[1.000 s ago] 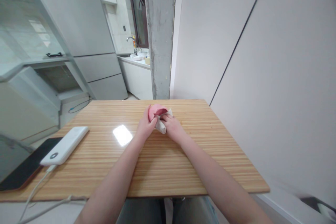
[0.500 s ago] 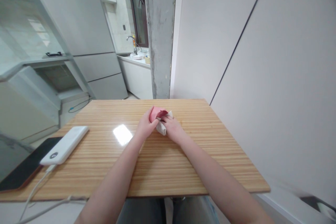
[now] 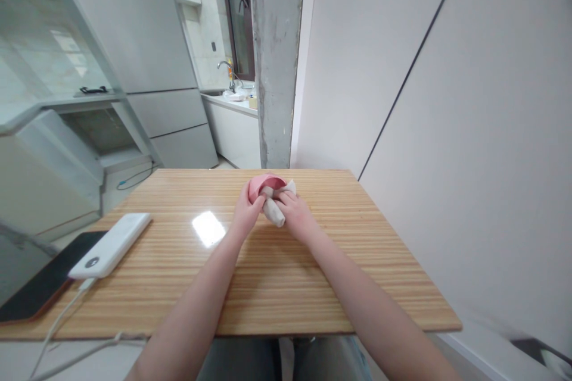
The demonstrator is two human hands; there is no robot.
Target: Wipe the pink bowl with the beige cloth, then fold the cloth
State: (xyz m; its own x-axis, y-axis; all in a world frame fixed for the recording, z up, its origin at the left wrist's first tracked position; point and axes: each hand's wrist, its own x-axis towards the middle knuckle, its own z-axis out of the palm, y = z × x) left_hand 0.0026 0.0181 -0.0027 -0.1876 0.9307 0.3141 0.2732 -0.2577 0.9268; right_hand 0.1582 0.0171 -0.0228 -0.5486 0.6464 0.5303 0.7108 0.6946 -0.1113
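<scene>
Near the far edge of the table, my left hand [image 3: 248, 207] grips a small pink bowl [image 3: 266, 180] by its left side, thumb toward the rim. The bowl is tilted, its opening turned toward me and to the right. My right hand [image 3: 297, 212] is closed on a crumpled white cloth [image 3: 274, 212] and presses part of it at the bowl's mouth. One end of the cloth hangs out below, between the two hands, and another corner sticks up behind the right fingers. The bowl's underside and the right fingertips are partly hidden.
On the left of the wooden table [image 3: 286, 286] lies a white power bank [image 3: 111, 245] with a cable plugged in, beside a dark flat tablet-like object [image 3: 49, 277]. A concrete pillar [image 3: 279, 59] and a pale wall [image 3: 447, 161] stand beyond; a refrigerator [image 3: 129, 30] is at the back left.
The bowl has turned so that more of its opening faces me. It has risen slightly, and more of the white cloth shows between my hands.
</scene>
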